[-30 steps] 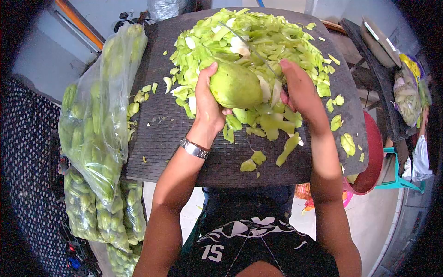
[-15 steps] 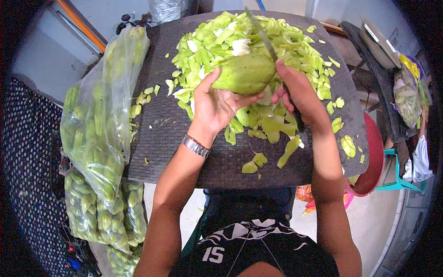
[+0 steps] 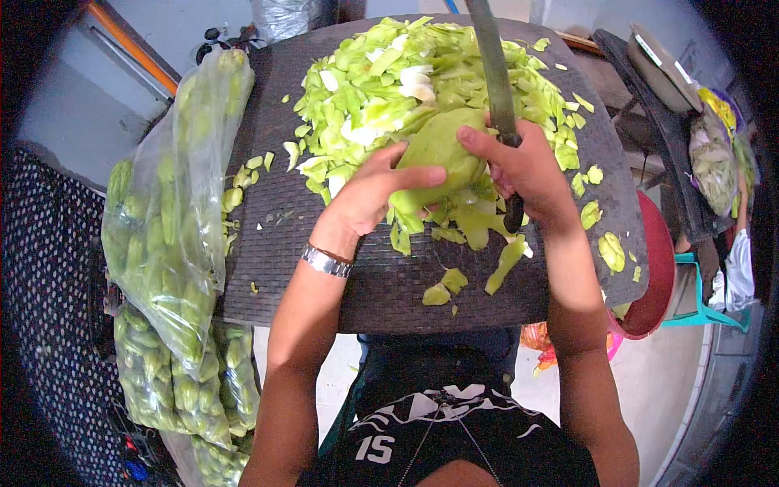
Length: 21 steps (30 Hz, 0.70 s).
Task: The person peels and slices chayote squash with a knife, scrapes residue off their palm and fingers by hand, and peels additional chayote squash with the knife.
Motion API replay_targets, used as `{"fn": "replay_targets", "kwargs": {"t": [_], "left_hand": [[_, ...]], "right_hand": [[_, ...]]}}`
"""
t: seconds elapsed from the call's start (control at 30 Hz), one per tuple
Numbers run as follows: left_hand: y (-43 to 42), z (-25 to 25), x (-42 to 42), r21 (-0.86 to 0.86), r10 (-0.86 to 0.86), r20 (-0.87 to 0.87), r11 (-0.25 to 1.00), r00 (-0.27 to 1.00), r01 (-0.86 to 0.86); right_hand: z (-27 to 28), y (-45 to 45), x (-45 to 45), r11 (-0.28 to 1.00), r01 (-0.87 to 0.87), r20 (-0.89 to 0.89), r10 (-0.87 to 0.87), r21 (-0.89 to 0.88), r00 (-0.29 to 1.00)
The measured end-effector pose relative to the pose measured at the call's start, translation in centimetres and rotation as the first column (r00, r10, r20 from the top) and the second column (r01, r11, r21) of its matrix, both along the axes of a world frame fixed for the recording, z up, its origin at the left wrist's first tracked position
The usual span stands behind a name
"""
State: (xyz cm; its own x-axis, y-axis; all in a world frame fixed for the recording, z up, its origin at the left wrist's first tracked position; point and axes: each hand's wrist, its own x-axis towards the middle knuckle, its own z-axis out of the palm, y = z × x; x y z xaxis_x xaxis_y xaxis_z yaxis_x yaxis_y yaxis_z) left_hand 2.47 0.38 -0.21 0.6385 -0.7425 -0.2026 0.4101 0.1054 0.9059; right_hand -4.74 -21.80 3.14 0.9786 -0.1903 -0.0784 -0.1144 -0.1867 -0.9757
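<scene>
A green, oval, partly peeled fruit [image 3: 442, 150] is held over the table between both hands. My left hand [image 3: 373, 191] grips its lower left side, with a metal watch on the wrist. My right hand [image 3: 523, 166] is closed round the dark handle of a knife [image 3: 497, 73], and its thumb rests on the fruit. The blade points up and away, beside the fruit. Behind and under the hands spreads a big heap of green peels [image 3: 357, 97], with some white pieces among them.
The dark woven table [image 3: 276, 268] carries scattered peels. Clear bags of green vegetables [image 3: 166, 235] stand along its left side. At the right are a red tub [image 3: 653, 284], a teal stool [image 3: 698, 304] and a shelf with a grey basin [image 3: 661, 69]. Someone's arm [image 3: 742, 199] shows at far right.
The fruit has been turned more upright between my hands. The knife has swung from slanting left to nearly upright, and my left hand has shifted slightly down and left.
</scene>
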Motion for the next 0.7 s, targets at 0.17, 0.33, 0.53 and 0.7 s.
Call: {"fn": "replay_targets", "kwargs": {"t": [0.17, 0.33, 0.53, 0.7], "left_hand": [[-0.6, -1.7, -0.2, -0.151, -0.027, -0.02, 0.988, 0.999, 0.024], [-0.8, -1.9, -0.2, -0.251, -0.006, -0.049, 0.968, 0.999, -0.006], [-0.3, -3.8, 1.2, -0.281, 0.08, -0.045, 0.956, 0.996, -0.09], [-0.3, -4.7, 1.8, -0.323, 0.122, -0.142, 0.932, 0.982, -0.163]], "right_hand": [[-0.2, 1.1, -0.1, 0.998, 0.01, 0.057, -0.006, -0.056, 0.998], [0.0, 1.1, -0.3, 0.924, 0.081, 0.29, 0.034, -0.373, 0.956], [0.0, 1.6, -1.2, 0.72, 0.052, 0.337, 0.258, -0.692, 0.905], [0.4, 1.9, -1.3, 0.716, -0.038, 0.213, 0.257, -0.697, 0.943]]}}
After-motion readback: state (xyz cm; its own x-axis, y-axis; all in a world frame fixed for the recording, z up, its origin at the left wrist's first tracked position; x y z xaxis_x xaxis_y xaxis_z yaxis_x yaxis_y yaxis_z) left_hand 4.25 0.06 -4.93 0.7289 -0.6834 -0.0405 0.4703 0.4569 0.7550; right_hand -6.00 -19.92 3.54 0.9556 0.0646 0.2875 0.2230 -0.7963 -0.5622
